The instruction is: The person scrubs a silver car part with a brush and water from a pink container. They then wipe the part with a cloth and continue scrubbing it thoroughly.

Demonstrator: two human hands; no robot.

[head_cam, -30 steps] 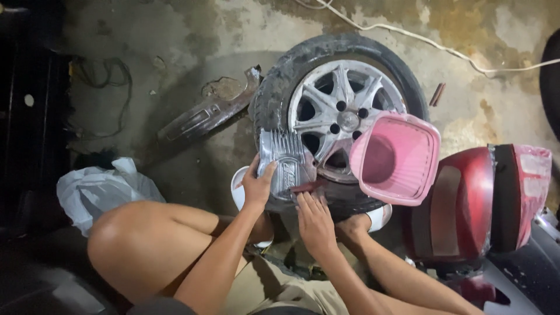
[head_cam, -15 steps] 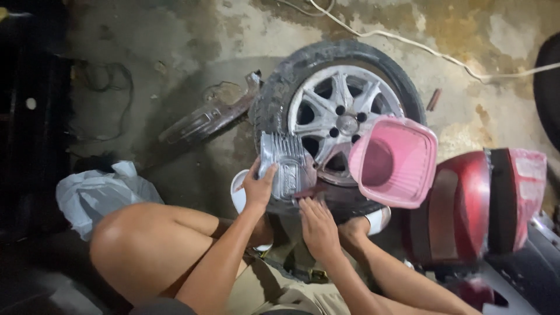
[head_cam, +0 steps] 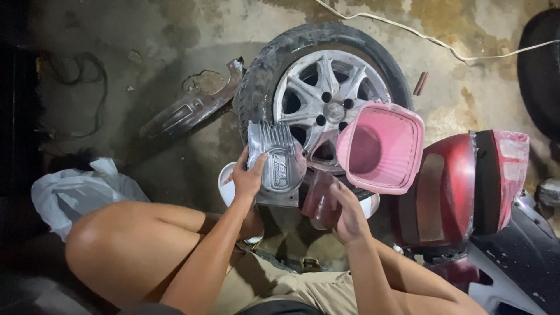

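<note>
Head view, looking down over a seated person's bare knees onto a stained concrete floor. The left hand (head_cam: 249, 175) holds a grey ribbed metal cover (head_cam: 275, 156) upright by its left edge, thumb over the face and fingers curled behind. The cover hangs above the floor, in front of the lower left edge of a wheel (head_cam: 324, 96) that lies flat. The right hand (head_cam: 344, 213) is closed around a dark red rag (head_cam: 321, 198), held just beside the cover's lower right corner; whether the rag touches the cover cannot be told.

Handling, by judgement: the cover looks like cast metal, so stiff, fairly heavy for its size, and dusty or greasy enough to slip. Its fins and flat lower flange offer the surest hold; the smooth round boss offers the poorest. The rag is soft and light and takes any grip.

A pink basket (head_cam: 382, 146) leans on the wheel's right edge. A white bowl (head_cam: 226, 182) shows behind the left hand. A white bag (head_cam: 76, 192) lies at the floor's left edge, and red body panels (head_cam: 461, 186) stand at the right.
</note>
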